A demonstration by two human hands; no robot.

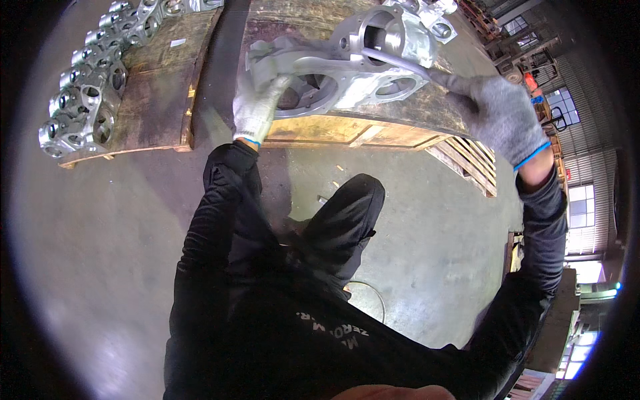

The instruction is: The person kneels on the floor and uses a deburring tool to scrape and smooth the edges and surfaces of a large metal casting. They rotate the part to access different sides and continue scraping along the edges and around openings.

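Note:
A large silvery metal casting (333, 83) with round bores lies at the near edge of a wooden-topped table (283, 21). My left hand (257, 110), in a pale work glove, grips the casting's left end beside a large round opening. In a grey glove with a blue cuff, my right hand (503, 113) is closed at the casting's right side. From its fingers a slim grey bar-shaped tool (393, 60) runs left across the casting toward a square opening. The tool's handle is hidden in the glove, and its exact kind cannot be made out.
Several similar castings (90, 97) stand in rows on another wooden platform (157, 100) at the left. More metal parts (441, 28) sit behind my casting. A slatted wooden pallet (467, 163) lies below the table's right end. A thin hose (377, 293) curves over the floor.

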